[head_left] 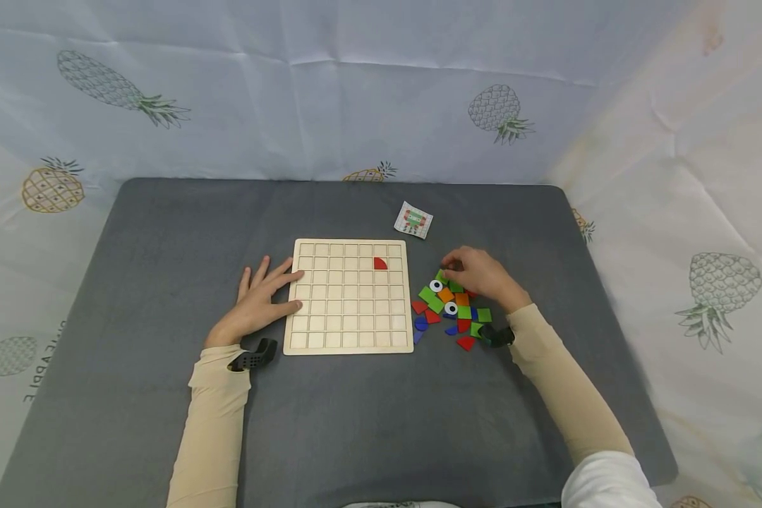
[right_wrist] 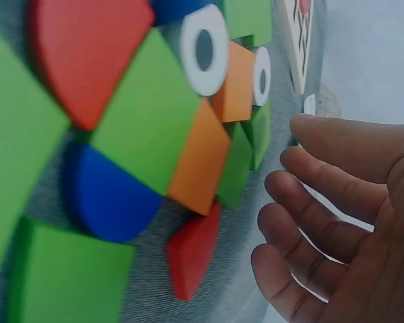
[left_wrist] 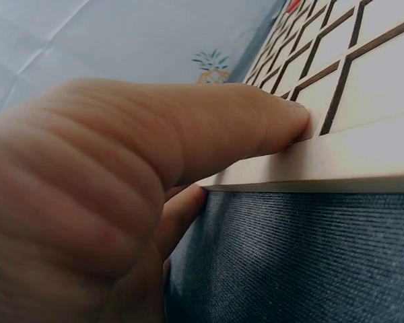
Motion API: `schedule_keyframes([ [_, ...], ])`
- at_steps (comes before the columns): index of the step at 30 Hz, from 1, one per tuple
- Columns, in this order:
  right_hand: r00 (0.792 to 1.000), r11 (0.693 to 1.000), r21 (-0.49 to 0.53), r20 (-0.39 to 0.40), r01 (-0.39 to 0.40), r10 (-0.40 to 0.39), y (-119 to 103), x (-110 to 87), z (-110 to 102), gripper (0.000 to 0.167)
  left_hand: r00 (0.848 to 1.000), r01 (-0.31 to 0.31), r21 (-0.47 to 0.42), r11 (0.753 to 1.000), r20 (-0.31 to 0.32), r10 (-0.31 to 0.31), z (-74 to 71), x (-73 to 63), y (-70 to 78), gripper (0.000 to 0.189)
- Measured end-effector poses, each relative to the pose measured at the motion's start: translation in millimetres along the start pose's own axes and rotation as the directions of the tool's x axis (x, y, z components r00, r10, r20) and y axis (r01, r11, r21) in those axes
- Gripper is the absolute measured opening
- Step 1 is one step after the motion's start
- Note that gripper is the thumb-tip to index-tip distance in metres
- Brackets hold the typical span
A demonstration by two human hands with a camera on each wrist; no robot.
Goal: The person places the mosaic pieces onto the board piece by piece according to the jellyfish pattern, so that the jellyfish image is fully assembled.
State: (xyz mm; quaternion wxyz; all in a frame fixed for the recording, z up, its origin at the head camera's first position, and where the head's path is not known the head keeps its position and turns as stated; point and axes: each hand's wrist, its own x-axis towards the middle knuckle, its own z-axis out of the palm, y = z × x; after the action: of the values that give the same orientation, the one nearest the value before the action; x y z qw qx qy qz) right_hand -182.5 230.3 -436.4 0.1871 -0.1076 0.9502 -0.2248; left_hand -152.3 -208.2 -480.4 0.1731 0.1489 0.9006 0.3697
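Note:
A pale wooden grid board [head_left: 348,347] lies on the table, a red quarter-circle piece [head_left: 380,263] in one cell near its upper right. My left hand [head_left: 254,307] is spread at the board's left edge, with the thumb [left_wrist: 256,121] resting on the rim. At the right, my right hand [head_left: 479,271] is over the far end of a pile of coloured pieces, fingers bent and thumb near the index fingertip. Green squares [right_wrist: 145,114], orange pieces [right_wrist: 200,158] and white discs with black centres [head_left: 451,308] lie there. I cannot tell whether the fingertips hold a piece.
A small printed card [head_left: 413,220] lies beyond the board's upper right corner. Red pieces [head_left: 466,343] and blue ones [head_left: 421,323] lie scattered at the near side of the pile. Behind the grey table [head_left: 355,423] hangs a pineapple-print cloth [head_left: 330,92].

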Motion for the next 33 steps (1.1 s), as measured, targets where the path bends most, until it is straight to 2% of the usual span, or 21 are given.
schedule_keyframes([
  [11, 1.0, 0.998, -0.054, -0.018, -0.013, 0.012, 4.3, -5.6, 9.1, 0.035, 1.0, -0.003, -0.001, 1.0, 0.003, 0.003, -0.1, 0.3, 0.2, 0.069],
  [21, 0.995, 0.999, 0.019, -0.094, -0.041, 0.042, 7.5, 2.4, 16.1, 0.025, 1.0, -0.002, -0.004, 1.0, 0.001, 0.002, 1.7, 1.2, -0.4, 0.068],
  [27, 0.989, 0.996, 0.062, -0.128, -0.062, 0.069, 11.8, 7.4, 19.6, 0.027, 1.0, 0.0, -0.009, 1.0, -0.002, 0.0, 2.3, 1.5, -0.7, 0.068],
  [33, 0.991, 0.991, 0.11, -0.099, -0.082, 0.093, 12.9, 6.6, 15.2, 0.028, 1.0, 0.004, -0.016, 1.0, 0.004, -0.004, 1.0, 0.5, -0.3, 0.068],
])
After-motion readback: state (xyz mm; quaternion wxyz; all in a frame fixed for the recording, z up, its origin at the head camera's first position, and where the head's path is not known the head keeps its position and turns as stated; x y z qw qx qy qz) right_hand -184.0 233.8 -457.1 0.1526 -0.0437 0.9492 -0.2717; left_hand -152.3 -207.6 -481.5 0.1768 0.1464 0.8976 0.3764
